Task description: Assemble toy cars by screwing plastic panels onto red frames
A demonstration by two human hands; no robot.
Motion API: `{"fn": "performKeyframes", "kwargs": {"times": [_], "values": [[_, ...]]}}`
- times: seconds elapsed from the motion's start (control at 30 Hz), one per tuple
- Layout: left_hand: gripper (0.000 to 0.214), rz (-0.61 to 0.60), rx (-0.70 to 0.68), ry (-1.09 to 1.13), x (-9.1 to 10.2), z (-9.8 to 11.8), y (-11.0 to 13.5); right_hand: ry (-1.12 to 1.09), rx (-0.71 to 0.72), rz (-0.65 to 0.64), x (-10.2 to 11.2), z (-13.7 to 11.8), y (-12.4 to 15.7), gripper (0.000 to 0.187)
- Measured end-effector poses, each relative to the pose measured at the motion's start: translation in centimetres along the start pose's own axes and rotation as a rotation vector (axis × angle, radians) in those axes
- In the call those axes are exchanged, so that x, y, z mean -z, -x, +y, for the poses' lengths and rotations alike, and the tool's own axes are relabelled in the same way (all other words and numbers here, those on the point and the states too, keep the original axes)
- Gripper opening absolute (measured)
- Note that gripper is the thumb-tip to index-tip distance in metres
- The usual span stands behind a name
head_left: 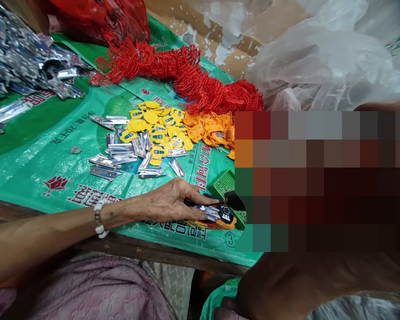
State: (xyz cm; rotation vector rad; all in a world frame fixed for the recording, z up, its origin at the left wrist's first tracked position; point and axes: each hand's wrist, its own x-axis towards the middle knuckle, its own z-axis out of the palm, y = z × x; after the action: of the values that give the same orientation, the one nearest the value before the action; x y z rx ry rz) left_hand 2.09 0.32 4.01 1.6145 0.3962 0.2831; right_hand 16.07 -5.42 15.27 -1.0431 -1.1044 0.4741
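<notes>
My left hand (175, 202), with a beaded bracelet at its wrist, reaches in from the left. Its thumb and fingers are closed on a small plastic assembly (213, 213) with a silver top, a black round end and an orange underside. Just beyond it is a green box (222, 183) holding tiny pieces. A dark pointed shape (235, 201) meets the assembly's right end; I cannot tell what it is. My right hand does not show; a pixelated block covers that side. Silver pieces (110, 160) and yellow plates (158, 133) with blue markings lie beyond my left hand.
Orange plastic parts (206, 126) lie beside the yellow plates, with a long heap of red plastic frames (200, 80) behind. Silver parts (20, 53) pile up at far left. A red bag (103, 18) and clear plastic sheeting (320, 53) stand at the back. Green printed sheeting (66, 146) covers the work surface.
</notes>
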Motion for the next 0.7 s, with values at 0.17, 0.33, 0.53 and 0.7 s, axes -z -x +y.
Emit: {"fn": "performKeyframes", "kwargs": {"times": [0.17,0.33,0.53,0.7], "values": [[0.032,0.016,-0.001,-0.038,0.1,0.1,-0.1,0.054,0.078,0.041,-0.1,0.6,-0.1,0.023],[0.034,0.024,0.008,-0.051,0.2,0.2,-0.2,0.079,0.128,0.078,-0.1,1.1,-0.4,0.016],[0.028,0.034,0.011,-0.044,0.2,0.1,-0.2,0.074,0.083,0.074,0.1,1.5,-0.6,0.019],[0.028,0.024,0.01,-0.005,0.2,0.0,-0.2,-0.02,0.035,-0.057,0.7,1.1,0.1,0.02]]}}
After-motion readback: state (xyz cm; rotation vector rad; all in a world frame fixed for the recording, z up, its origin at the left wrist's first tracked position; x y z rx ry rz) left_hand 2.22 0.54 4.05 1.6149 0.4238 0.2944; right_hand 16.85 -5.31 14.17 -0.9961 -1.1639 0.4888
